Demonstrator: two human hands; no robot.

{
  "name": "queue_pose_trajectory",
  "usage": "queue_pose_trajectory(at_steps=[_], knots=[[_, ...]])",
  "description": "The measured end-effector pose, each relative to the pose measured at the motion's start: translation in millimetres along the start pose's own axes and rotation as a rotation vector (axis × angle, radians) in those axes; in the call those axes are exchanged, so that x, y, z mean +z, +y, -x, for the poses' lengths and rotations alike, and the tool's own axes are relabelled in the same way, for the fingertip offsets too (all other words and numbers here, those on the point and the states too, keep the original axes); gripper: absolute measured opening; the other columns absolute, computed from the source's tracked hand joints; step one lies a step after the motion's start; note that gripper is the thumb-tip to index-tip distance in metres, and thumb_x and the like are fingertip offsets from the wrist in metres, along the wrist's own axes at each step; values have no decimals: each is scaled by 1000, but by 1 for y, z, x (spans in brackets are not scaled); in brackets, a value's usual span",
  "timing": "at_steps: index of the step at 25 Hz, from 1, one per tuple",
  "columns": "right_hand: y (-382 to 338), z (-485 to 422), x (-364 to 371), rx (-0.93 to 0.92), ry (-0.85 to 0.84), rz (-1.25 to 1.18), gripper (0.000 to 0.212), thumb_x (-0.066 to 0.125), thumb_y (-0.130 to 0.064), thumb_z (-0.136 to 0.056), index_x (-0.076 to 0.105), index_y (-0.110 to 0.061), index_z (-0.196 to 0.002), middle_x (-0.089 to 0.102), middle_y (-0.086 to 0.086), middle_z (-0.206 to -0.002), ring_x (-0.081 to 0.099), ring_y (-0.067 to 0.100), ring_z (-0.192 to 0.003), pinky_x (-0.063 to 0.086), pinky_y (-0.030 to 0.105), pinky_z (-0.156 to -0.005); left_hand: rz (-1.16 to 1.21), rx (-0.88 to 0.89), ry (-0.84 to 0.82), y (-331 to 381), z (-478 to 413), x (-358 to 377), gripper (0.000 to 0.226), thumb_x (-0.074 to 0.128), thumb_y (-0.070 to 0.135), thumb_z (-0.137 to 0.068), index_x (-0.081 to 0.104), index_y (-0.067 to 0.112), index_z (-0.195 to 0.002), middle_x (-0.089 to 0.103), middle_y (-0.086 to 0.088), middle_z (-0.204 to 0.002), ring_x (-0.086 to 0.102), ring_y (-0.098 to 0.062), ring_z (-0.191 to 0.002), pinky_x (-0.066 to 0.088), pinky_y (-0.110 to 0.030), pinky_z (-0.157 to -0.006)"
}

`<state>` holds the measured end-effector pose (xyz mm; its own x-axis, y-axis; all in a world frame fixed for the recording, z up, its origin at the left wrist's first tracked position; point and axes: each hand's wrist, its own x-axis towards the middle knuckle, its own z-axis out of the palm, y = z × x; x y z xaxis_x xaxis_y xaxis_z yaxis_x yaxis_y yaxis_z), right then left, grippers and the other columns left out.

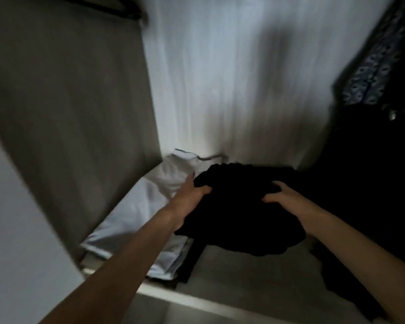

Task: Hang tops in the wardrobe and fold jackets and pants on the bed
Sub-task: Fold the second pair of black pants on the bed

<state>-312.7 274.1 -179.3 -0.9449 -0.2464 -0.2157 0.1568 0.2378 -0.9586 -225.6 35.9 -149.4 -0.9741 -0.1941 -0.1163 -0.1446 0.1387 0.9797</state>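
Gripping: both hands hold one black garment point(239, 213), bunched and dark; its type cannot be told.
Left hand point(192, 195): at the garment's left edge, thumb pressed over the top of the cloth, fingers reaching along the far side.
Right hand point(283, 197): on the garment's right upper part, fingers curled into a fold of the cloth.
Garment position: inside the wardrobe, over the shelf point(232, 265); whether it rests on the board or is lifted off it cannot be told.
White folded clothes point(150, 206): a stack just left of the black garment, touching it near the left hand.
Dark strip point(194, 258): below the garment's left edge, against the white stack; whether it belongs to the garment is unclear.
Back panel point(220, 78): pale, behind the garment.
Side panel point(68, 101): grey-brown, left of the white stack.
Patterned top point(372, 66): hanging above and right of the garment.
Dark hanging clothes point(360, 183): right of the garment, beside the right hand.
Picture quality: blurred and dim.
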Motion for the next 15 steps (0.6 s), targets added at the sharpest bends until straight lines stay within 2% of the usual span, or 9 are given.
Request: queue_pose_trajectory(at_steps=[1, 3, 6, 8, 12, 15], knots=[[-3, -18, -17, 3, 38, 10, 59, 70, -11, -82, 47, -25, -134, 65, 10, -114, 66, 27, -99, 52, 32, -78, 0, 17, -49, 6, -29, 16, 68, 58, 15, -95, 23, 28, -153, 52, 5, -128, 56, -13, -106, 44, -21, -82], [-17, -58, -50, -41, 116, 14, 56, 69, -8, -82, 52, -25, -133, 65, 9, -116, 65, 26, -100, 52, 32, -82, -1, 111, -124, 18, -92, 40, 62, 56, 6, -94, 35, 28, -148, 61, 3, -121, 62, -13, -99, 51, -22, -81], [-38, -116, -92, -112, 271, -19, 45, 65, -1, -83, 62, -26, -121, 69, 3, -103, 66, 18, -89, 51, 25, -76, 22, 205, -121, 25, -183, 68, 47, 56, 3, -92, 53, 27, -133, 66, -8, -116, 65, -22, -101, 52, -32, -87], [-18, -157, -107, -73, 295, -48, 45, 63, 0, -85, 62, -28, -121, 70, 2, -102, 66, 19, -89, 50, 26, -76, -29, 171, -99, -2, -236, 94, 43, 58, 8, -92, 54, 23, -132, 65, -11, -118, 63, -24, -104, 50, -35, -93], [78, -213, -101, 73, 340, -33, 54, 62, 2, -89, 51, -15, -138, 62, 12, -126, 59, 27, -113, 47, 33, -92, -192, 33, -119, -95, -288, 132, 46, 58, 14, -93, 50, 21, -137, 64, -12, -125, 61, -25, -110, 48, -40, -101], [79, -225, -108, 34, 370, -115, 50, 63, 1, -88, 56, -23, -132, 66, 6, -118, 63, 23, -106, 49, 27, -81, -96, 71, -86, -93, -309, 134, 44, 61, 11, -91, 53, 20, -134, 65, -7, -120, 62, -23, -110, 48, -40, -101]])
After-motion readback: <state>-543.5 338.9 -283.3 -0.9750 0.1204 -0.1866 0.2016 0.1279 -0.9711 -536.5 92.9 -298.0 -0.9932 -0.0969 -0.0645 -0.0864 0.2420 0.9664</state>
